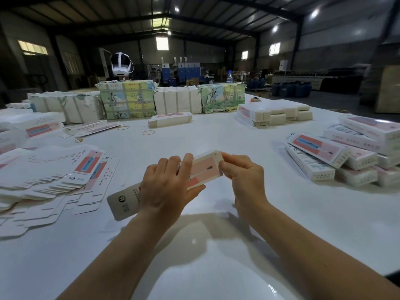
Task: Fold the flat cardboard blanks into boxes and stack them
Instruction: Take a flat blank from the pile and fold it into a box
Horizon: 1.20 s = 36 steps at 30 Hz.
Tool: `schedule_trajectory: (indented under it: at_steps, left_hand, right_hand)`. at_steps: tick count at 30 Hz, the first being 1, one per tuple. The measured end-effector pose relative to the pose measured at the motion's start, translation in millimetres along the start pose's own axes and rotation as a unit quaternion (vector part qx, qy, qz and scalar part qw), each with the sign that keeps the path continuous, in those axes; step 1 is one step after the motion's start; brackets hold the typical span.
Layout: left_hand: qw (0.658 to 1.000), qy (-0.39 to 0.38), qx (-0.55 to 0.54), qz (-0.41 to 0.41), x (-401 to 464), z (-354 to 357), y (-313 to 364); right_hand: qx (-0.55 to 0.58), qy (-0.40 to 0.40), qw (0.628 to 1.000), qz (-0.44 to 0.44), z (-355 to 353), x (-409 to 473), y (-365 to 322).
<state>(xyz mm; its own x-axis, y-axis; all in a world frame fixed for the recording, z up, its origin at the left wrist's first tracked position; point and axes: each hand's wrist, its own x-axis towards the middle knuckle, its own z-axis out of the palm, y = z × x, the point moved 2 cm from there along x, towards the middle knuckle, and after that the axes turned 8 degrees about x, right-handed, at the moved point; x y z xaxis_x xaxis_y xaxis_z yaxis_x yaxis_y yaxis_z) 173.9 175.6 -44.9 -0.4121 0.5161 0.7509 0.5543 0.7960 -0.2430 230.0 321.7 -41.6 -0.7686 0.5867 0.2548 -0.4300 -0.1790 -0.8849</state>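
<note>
A person stands at a wide white table [216, 131], both bare forearms reaching forward, and holds one partly folded cardboard box [205, 168] in the air just above the table's middle. The box's long axis runs on a slant, from a grey printed end flap [121, 202] low and toward the person's left, up to a far end toward the right. The left hand [166, 187] wraps around the box's middle, fingers curled over the top and thumb beneath. The right hand [242, 176] pinches the far end, fingertips [225, 160] on a small tuck flap there. That end lies right at the right hand, so closing it looks like the next move, with the left hand steadying.

Toward the table's left edge lies a loose, fanned heap of flat blanks [54, 180], too many and too overlapped to count. Toward the right edge sits a stack of finished boxes [346, 154]; about eight can be made out, and more may be hidden or cut off.

Along the far edge stand four wrapped paper bundles [127, 100], two with printed pictures and two plain white. In front of them sit two banded bundles of blanks [275, 114], one small and one larger. Three rubber bands [148, 132] lie loose on the table. A clear water bottle [229, 76] and a white headset [121, 63] show behind the bundles.
</note>
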Motion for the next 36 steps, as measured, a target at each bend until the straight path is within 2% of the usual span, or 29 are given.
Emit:
schedule_trajectory:
  at_steps: [6, 14, 17, 20, 23, 25, 29, 31, 32, 33, 36]
  left_hand:
    - [1.000, -0.015, -0.005, 0.016, -1, 2, -1]
    - [0.995, -0.066, -0.077, -0.017, -5, 2, -2]
    - [0.994, -0.077, -0.077, -0.024, -4, -2, 0]
    - [0.993, -0.093, -0.064, -0.032, -2, -7, 2]
    - [0.993, -0.104, -0.041, -0.023, 0, -10, 6]
    - [0.993, -0.110, -0.033, -0.016, 1, -12, 7]
    - [0.994, -0.110, -0.018, 0.003, 0, -8, 4]
    - [0.993, -0.114, -0.022, 0.004, 1, -3, -4]
    - [0.992, -0.121, -0.023, 0.000, 2, 0, -10]
    - [0.991, -0.129, -0.023, 0.000, 2, 3, -16]
    - [0.989, -0.139, -0.039, 0.019, 0, 9, -25]
  right_hand:
    - [-0.026, -0.027, 0.999, -0.025, -1, 1, -3]
    - [-0.176, -0.043, 0.974, -0.137, -1, -3, -2]
    - [-0.245, -0.047, 0.948, -0.199, 1, -6, -2]
    - [-0.338, -0.047, 0.897, -0.279, 6, -12, -1]
    - [-0.411, -0.063, 0.858, -0.301, 8, -13, 0]
    - [-0.413, -0.067, 0.861, -0.289, 6, -10, -1]
    - [-0.366, -0.084, 0.896, -0.237, 3, -6, 1]
    - [-0.360, -0.114, 0.900, -0.218, 4, -5, 2]
    - [-0.376, -0.140, 0.891, -0.214, 4, -4, 2]
    - [-0.410, -0.180, 0.867, -0.219, 4, -2, 3]
    - [-0.556, -0.302, 0.730, -0.259, 5, -4, 13]
